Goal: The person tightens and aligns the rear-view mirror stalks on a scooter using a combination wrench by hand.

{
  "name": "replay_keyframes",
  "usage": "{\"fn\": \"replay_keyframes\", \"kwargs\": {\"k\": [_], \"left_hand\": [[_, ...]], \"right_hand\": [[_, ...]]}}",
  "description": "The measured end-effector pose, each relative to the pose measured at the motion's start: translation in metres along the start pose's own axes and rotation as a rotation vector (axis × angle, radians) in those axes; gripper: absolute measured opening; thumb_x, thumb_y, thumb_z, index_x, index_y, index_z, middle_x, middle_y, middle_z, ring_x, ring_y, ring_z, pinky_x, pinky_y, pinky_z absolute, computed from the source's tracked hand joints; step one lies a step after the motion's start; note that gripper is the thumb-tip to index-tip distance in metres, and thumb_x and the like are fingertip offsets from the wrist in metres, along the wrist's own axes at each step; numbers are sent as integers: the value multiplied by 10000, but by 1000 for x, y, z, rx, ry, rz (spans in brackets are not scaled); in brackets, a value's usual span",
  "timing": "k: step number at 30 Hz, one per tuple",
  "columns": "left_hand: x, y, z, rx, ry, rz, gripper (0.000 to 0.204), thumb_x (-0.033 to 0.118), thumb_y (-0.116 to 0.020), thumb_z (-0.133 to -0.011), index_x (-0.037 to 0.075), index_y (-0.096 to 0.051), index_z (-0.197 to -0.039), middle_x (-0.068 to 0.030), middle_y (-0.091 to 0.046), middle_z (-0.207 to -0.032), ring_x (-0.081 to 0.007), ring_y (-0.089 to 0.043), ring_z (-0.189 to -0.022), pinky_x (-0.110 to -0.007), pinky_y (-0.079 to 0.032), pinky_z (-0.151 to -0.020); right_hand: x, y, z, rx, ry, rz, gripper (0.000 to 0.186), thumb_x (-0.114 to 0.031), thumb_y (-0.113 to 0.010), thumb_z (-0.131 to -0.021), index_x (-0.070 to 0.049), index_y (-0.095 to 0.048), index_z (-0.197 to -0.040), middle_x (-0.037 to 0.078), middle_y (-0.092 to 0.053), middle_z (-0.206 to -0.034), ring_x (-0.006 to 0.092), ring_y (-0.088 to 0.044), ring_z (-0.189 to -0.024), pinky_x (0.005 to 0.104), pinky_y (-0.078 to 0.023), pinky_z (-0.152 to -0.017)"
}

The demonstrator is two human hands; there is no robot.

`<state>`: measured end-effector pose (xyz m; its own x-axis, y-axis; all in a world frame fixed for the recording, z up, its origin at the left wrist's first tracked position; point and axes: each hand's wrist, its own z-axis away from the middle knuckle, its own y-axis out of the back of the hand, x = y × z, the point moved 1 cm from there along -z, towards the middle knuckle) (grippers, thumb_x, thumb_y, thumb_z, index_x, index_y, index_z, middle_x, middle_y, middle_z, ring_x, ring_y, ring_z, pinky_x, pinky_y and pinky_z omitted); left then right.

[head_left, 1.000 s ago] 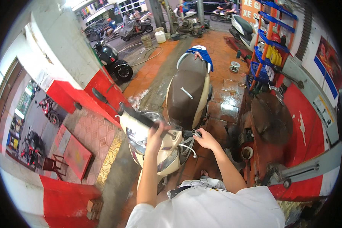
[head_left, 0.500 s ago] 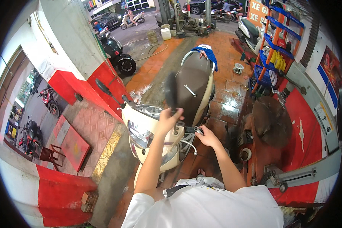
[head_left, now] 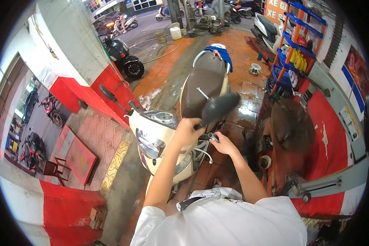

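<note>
"Where are the hands?"

"At the frame's centre. The left hand (head_left: 188,130) has its grip closed around the stem of a black mirror (head_left: 221,107), which is blurred beside the seat (head_left: 192,99). Just right, the right hand (head_left: 224,144) pinches what seems to be a ring-ended metal piece (head_left: 211,135) at the handlebar (head_left: 203,137)."

"And around them?"

"A cream scooter (head_left: 163,118) stands mid-frame. A wrench (head_left: 203,94) lies on its brown seat; a blue cloth (head_left: 225,58) drapes the tail, upper centre."

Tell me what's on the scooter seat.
A wrench lies on the seat; a blue cloth sits at its rear. What the cloth and black mirror cover can't be seen.
</note>
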<state>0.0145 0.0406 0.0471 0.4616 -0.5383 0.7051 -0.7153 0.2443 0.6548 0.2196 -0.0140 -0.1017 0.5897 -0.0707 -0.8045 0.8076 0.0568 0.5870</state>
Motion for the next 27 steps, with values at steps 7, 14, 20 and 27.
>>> {"fn": "replay_keyframes", "kwargs": {"k": [7,14,20,27], "left_hand": [[-61,-12,64,418,296,937,306,265,-599,-1008,-23,-680,-943,-87,-717,-980,-152,-656,-892,-320,-511,-841],[11,3,73,19,-223,-83,370,-45,-679,-737,29,-704,-1099,-134,-706,-1166,-342,-594,-1242,-503,-419,-1102],[-10,2,-15,-102,115,203,231,193,-713,-888,-24,-706,-966,-150,-687,-743,-168,-654,-655,-333,-489,-579],[-85,-14,71,365,293,1033,234,174,-631,-980,-30,-675,-1084,-156,-710,-1093,-233,-681,-995,-372,-519,-927]], "right_hand": [[8,-1,1,-7,-9,-56,431,-331,-647,-946,-16,-550,-1224,228,-683,-1067,354,-660,-1027,419,-497,-891],[7,8,1,-65,-59,-88,480,-340,-618,-940,-5,-527,-1271,254,-677,-1116,415,-641,-1064,442,-494,-920],[0,2,-3,-66,15,9,460,-338,-620,-947,-1,-541,-1250,267,-671,-1114,424,-638,-1077,444,-499,-920],[3,1,2,-24,-8,-51,473,-348,-639,-934,-10,-539,-1249,270,-679,-1069,429,-648,-1034,460,-502,-899]]}}
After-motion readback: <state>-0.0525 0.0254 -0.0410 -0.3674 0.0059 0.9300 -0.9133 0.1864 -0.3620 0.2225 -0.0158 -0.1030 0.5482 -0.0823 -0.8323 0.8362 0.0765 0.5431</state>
